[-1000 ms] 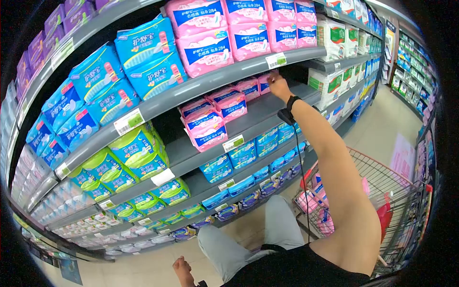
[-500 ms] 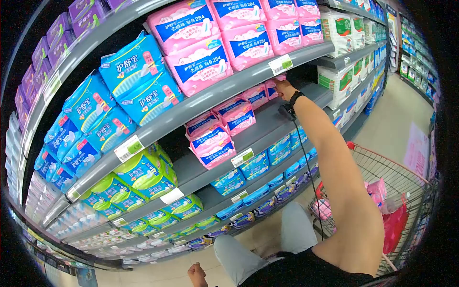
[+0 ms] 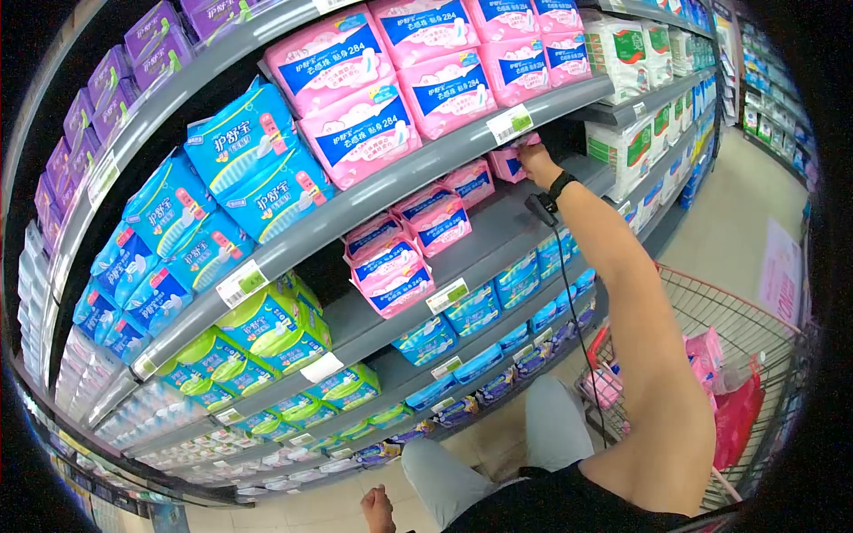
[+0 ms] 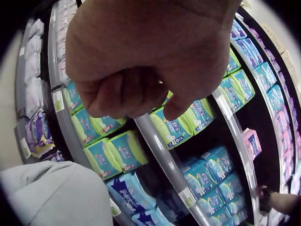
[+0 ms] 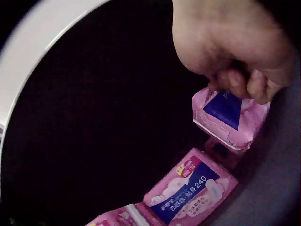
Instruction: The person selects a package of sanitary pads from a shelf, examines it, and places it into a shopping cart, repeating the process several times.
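Pink packet sits in the grip of my right hand, fingers curled over one end, above the grey shelf and just beside another pack; my left hand hangs low, loosely curled, holding nothing.

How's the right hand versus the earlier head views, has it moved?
Yes, slightly right: the right hand sits farther right of the price tag.

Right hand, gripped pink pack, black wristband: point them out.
Right hand [image 5: 233, 44]: right wrist view, middle of hand.
Pink pack [image 5: 225, 112]: right wrist view, blue label.
Black wristband [image 3: 562, 184]: head view, outer strap.
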Available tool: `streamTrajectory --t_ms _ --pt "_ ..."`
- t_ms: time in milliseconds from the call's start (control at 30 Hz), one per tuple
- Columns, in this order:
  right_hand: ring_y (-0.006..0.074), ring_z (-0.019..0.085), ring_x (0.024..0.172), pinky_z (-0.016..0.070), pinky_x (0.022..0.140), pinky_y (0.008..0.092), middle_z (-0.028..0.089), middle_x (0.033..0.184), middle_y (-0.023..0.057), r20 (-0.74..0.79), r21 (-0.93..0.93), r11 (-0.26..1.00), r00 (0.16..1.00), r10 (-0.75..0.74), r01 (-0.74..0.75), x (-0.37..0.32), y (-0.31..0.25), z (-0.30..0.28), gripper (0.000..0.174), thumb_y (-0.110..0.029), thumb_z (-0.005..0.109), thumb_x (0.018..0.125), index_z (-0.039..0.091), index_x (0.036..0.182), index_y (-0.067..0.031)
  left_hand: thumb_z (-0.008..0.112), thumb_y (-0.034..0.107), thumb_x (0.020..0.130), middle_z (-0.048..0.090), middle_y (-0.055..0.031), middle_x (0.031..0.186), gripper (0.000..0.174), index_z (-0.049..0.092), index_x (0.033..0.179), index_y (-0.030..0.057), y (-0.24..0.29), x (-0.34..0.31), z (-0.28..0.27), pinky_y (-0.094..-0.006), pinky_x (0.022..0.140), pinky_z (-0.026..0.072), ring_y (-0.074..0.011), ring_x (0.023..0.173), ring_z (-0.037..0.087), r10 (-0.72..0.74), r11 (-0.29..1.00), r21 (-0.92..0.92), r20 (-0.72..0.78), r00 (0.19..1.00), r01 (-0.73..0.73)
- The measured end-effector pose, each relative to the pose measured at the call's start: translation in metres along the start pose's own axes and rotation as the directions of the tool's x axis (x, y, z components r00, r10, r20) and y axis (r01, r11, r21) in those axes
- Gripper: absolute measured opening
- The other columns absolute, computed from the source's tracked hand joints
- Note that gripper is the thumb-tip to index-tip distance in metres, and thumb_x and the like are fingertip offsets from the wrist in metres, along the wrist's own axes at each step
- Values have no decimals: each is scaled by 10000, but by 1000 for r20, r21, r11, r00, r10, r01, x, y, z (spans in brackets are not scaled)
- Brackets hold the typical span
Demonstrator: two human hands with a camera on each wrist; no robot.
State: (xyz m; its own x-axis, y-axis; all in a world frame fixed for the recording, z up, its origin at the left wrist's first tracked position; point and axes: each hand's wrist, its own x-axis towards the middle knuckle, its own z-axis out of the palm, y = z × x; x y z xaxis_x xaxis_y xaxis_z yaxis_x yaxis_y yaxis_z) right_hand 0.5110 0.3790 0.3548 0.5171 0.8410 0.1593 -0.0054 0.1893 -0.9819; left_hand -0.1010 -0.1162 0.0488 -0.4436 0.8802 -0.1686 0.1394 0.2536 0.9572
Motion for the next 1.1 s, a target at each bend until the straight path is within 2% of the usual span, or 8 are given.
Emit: streamTrajectory --t_ms 100,333,533,633,767,867,900,1100 --pt "86 319 422 178 390 282 394 581 -20 10 80 997 1000 -1 0 -22 -10 -31 248 -248 481 1005 525 811 -100 599 190 984 346 76 524 435 383 607 173 1 5 9 -263 405 191 -38 441 276 -142 974 -165 85 986 154" --pt "73 367 481 259 454 259 364 561 -51 184 411 905 962 -199 109 -162 -24 -92 345 -292 518 1020 505 722 -118 604 205 985 345 81 589 422 394 624 146 18 8 42 -267 493 201 -35 554 286 1 999 -37 207 978 7" --pt "54 418 549 314 497 239 506 619 -37 400 55 985 901 -169 161 -338 -7 -111 375 -323 568 1006 593 705 -101 593 211 989 368 78 623 387 447 647 100 41 -17 79 -276 534 240 -44 608 310 152 983 30 425 892 -182" --pt "59 425 548 314 496 235 528 644 -31 612 -40 997 787 74 -62 -421 6 -108 365 -308 548 1027 642 766 -71 594 368 1000 527 24 738 320 621 899 65 57 -45 102 -278 607 375 -90 702 480 171 982 -175 693 701 -67" --pt "134 622 582 491 562 305 651 635 60 907 -65 960 418 -57 272 -501 31 -101 459 -313 453 1068 659 797 -5 485 811 846 438 -142 1506 997 326 1524 99 118 -92 127 -482 1011 481 -281 1277 534 332 839 -406 909 251 361" --pt "174 641 594 501 583 327 651 633 79 978 -11 971 205 -40 239 -525 36 -103 473 -316 435 1073 665 816 7 462 842 821 440 -112 1516 1041 293 1541 109 125 -102 141 -504 1043 456 -308 1372 457 405 691 -462 884 232 556" --pt "193 638 589 505 605 339 642 610 84 977 13 975 205 -60 220 -527 35 -107 502 -327 425 1078 664 804 18 589 754 824 426 -100 1529 1023 266 1557 118 135 -113 139 -512 1099 411 -301 1402 420 348 654 -526 847 401 544" --pt "196 666 939 539 755 338 689 1029 88 983 -80 965 183 34 250 -489 58 -128 521 -455 395 1073 609 1217 -2 887 234 740 458 -107 1444 1016 262 1526 77 134 -109 146 -460 1122 385 -265 1336 467 430 790 -608 642 635 79"
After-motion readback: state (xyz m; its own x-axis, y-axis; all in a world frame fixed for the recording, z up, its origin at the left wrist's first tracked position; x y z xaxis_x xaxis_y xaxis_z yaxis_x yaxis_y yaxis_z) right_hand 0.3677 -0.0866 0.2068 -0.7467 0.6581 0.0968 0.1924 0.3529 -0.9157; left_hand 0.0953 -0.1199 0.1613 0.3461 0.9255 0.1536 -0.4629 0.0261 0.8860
